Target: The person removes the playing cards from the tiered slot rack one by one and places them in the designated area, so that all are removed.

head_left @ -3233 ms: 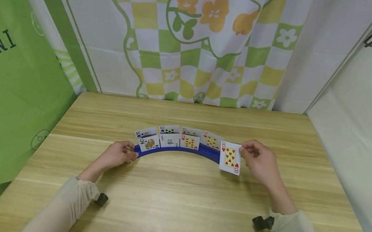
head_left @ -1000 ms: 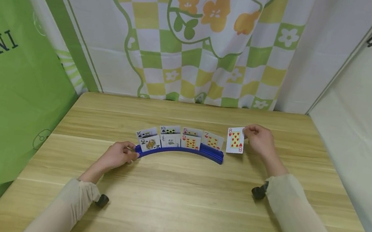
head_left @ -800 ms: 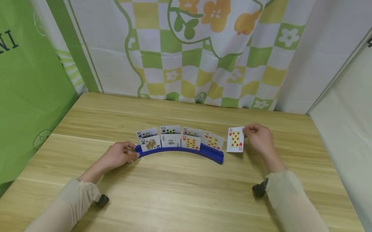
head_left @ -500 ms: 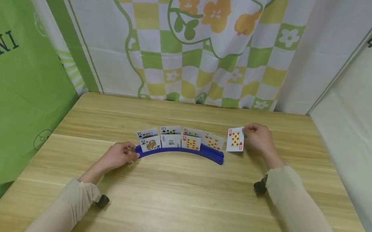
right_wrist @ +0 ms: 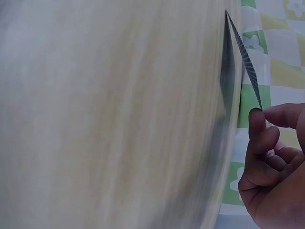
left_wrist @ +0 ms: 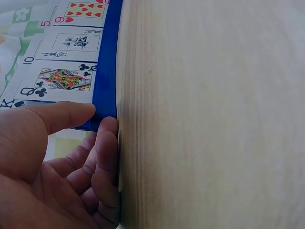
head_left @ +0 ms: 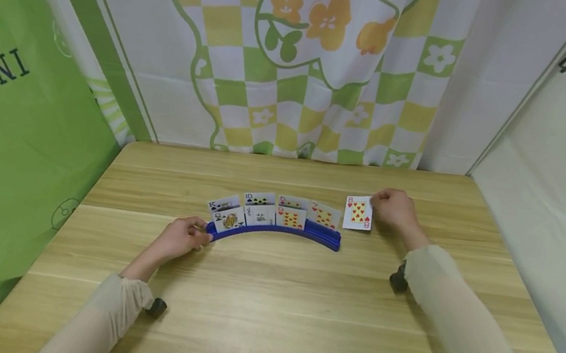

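A curved blue card holder (head_left: 325,238) stands on the table, its left end gripped by my left hand (head_left: 179,238). The left wrist view has the thumb on the blue holder (left_wrist: 107,67) beside the queen of clubs (left_wrist: 64,78), fingers below. Several playing cards stand in two rows; the front has the queen (head_left: 228,219), a joker (head_left: 260,215) and a nine of hearts (head_left: 290,218). Right of the holder, and apart from it, my right hand (head_left: 397,209) pinches the eight of hearts (head_left: 358,212) by its upper right corner. Seen from the right wrist, that card (right_wrist: 246,58) is nearly edge-on, its patterned back showing.
Behind the front row are a king (head_left: 223,202), a ten (head_left: 259,199), a five (head_left: 292,202) and a seven of hearts (head_left: 324,215). The wooden table (head_left: 260,321) meets a patterned curtain (head_left: 304,112) at its far edge.
My right hand has carried the eight of hearts from in front of the holder's right end back and outward. Lately the card has tilted slightly. My left hand stays put.
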A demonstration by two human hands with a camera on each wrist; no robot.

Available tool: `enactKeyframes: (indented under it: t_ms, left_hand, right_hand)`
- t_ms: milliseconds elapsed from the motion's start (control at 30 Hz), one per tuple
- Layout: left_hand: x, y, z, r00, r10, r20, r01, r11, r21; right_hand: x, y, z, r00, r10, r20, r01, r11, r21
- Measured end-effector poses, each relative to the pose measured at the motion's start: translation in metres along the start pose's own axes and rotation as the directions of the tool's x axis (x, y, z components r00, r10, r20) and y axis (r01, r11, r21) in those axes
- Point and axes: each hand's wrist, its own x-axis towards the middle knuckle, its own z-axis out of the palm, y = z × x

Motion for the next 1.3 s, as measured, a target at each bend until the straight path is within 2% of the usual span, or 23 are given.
enactKeyframes:
  t_ms: [267, 533, 767, 1000, 1300]
  left_hand:
    - [-0.0018, -0.0008, 0.0019, 1.000, -0.008, -0.007, 0.008, 1.000, -0.004]
    - [-0.0032, 0.0005, 0.0014, 1.000, -0.013, -0.007, 0.013, 1.000, -0.006]
    - [-0.0026, 0.0005, 0.0005, 1.000, -0.008, -0.003, 0.008, 1.000, -0.001]
    - [-0.0028, 0.0024, -0.0002, 1.000, -0.010, -0.001, 0.010, 1.000, 0.010]
    - [-0.0019, 0.0026, 0.0001, 1.000, -0.006, -0.002, 0.006, 1.000, 0.011]
  right_hand:
    - [0.0010, 0.0059, 0.0024, 1.000, -0.011, -0.012, 0.010, 0.999, -0.051]
    - [0.0014, 0.0100, 0.0021, 0.999, -0.022, -0.031, 0.021, 0.999, -0.035]
    - [-0.0038, 0.0068, 0.0006, 1.000, 0.026, -0.002, -0.025, 0.998, 0.050]
    - [-0.0061, 0.0069, 0.0010, 1.000, 0.028, 0.014, -0.029, 0.990, 0.139]
    - [-0.0067, 0.0071, 0.0030, 0.996, 0.047, 0.076, -0.070, 0.943, 0.326]
